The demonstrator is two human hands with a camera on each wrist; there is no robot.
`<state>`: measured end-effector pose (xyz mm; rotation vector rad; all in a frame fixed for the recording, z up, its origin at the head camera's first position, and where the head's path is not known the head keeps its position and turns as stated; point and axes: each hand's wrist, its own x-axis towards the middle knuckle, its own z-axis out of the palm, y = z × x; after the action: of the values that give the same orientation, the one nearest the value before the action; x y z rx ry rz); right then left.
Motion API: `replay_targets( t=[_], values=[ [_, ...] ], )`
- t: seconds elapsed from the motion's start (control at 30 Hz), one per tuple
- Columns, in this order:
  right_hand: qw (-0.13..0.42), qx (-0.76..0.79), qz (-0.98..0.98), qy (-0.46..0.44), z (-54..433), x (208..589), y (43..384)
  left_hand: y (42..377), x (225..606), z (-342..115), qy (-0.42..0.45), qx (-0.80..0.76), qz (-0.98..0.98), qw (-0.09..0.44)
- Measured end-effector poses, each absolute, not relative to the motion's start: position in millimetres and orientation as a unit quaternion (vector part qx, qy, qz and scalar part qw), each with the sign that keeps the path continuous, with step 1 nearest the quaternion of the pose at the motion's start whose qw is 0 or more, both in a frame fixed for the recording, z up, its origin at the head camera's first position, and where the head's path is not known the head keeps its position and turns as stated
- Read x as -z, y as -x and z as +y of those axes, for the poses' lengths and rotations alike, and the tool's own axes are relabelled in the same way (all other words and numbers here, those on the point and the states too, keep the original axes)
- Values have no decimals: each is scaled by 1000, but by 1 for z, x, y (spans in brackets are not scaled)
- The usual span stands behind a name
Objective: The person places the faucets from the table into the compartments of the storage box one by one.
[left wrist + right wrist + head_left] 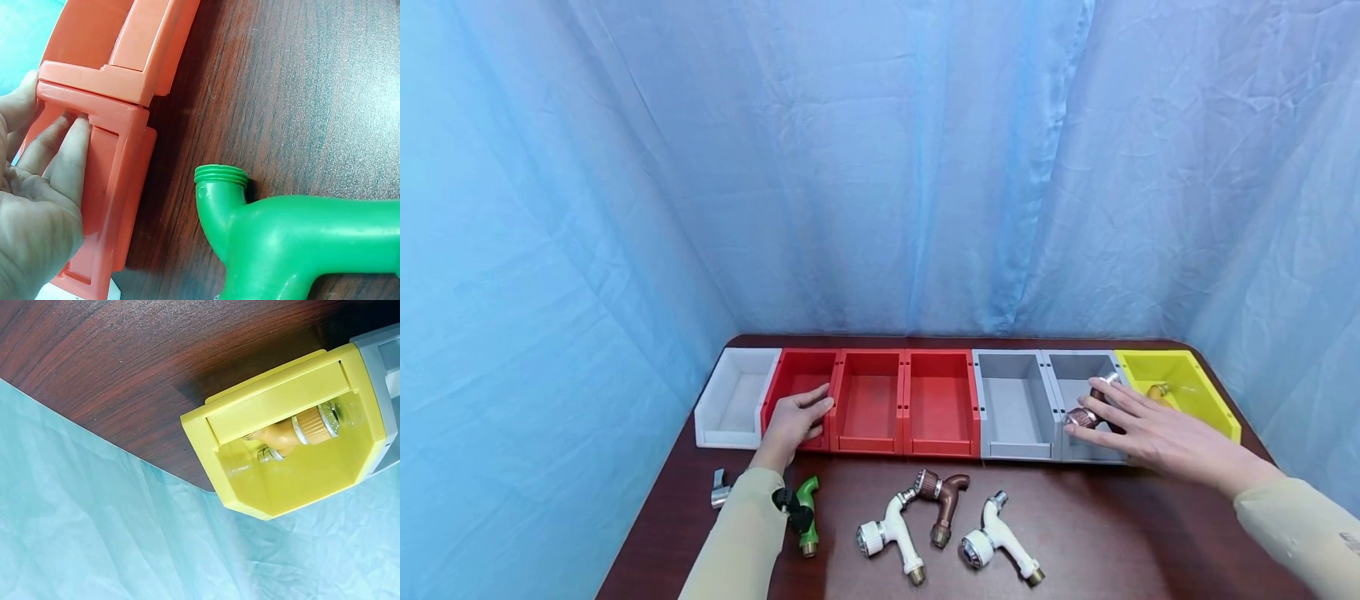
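Observation:
My left hand (793, 421) reaches over the leftmost red bin (775, 379). In the left wrist view its fairly straight fingers (70, 162) dip inside the bin against a side wall. My right hand (1138, 429), fingers spread, holds a brown faucet (1082, 418) between thumb and fingers over the right grey bin (1078, 364); the hand partly covers the faucet. Near the left wrist lies a green faucet (807, 500), also large in the left wrist view. The right wrist view misses the hand but shows the yellow bin (275, 394) with a yellow-orange faucet (284, 434) inside.
Two white faucets (897, 533) (1000, 537) and another brown faucet (950, 500) lie on the dark wood table (1090, 533). A silver piece (719, 492) sits beside the left sleeve. A white bin (737, 400) ends the row; blue curtains (880, 167) hang behind.

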<state>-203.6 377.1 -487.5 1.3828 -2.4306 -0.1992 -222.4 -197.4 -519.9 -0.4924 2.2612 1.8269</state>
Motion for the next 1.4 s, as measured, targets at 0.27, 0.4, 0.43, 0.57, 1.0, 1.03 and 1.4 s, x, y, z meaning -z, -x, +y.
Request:
replay_targets(
  t=[0.27, 0.4, 0.43, 0.57, 1.0, 1.03, 1.4],
  values=[
    [150, 55, -858, -487, 387, 492, 209, 222, 519, -197, 161, -616, 765, 97],
    [156, 42, -851, -499, 389, 494, 212, 221, 519, -197, 163, -617, 764, 98],
    [157, 40, -849, -502, 389, 494, 213, 222, 519, -197, 164, -618, 763, 98],
    [170, 41, -839, -515, 390, 496, 217, 221, 519, -197, 166, -617, 763, 96],
    [134, 60, -834, -532, 399, 506, 228, 222, 520, -197, 161, -616, 765, 97],
    [134, 65, -833, -532, 399, 507, 229, 222, 520, -197, 162, -616, 765, 97],
    [130, 85, -849, -505, 395, 509, 232, 224, 522, -199, 162, -617, 764, 98]
  ],
)
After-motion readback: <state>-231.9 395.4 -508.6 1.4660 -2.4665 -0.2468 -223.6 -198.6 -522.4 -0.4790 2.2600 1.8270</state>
